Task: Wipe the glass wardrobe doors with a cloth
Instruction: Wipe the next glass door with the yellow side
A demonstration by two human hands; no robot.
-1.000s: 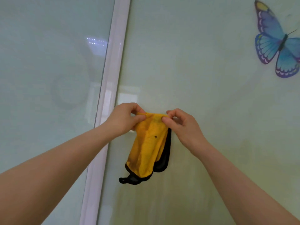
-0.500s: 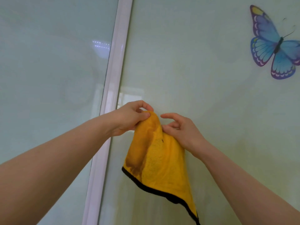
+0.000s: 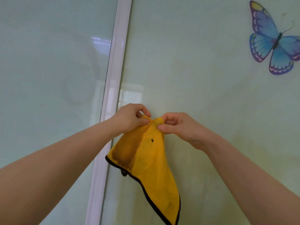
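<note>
Both hands up before the right glass door (image 3: 203,78), just right of the white frame strip (image 3: 112,95). Left hand (image 3: 129,118) pinched on the top edge of the yellow cloth (image 3: 149,159), fingers curled. Right hand (image 3: 180,125) likewise pinched on that edge, thumb and forefinger closed on a fold. Cloth hung below both hands, black-edged, its lower-left corner over the strip. Butterfly sticker (image 3: 274,41) far up and right of the strip; left glass door (image 3: 48,78) beyond it.
</note>
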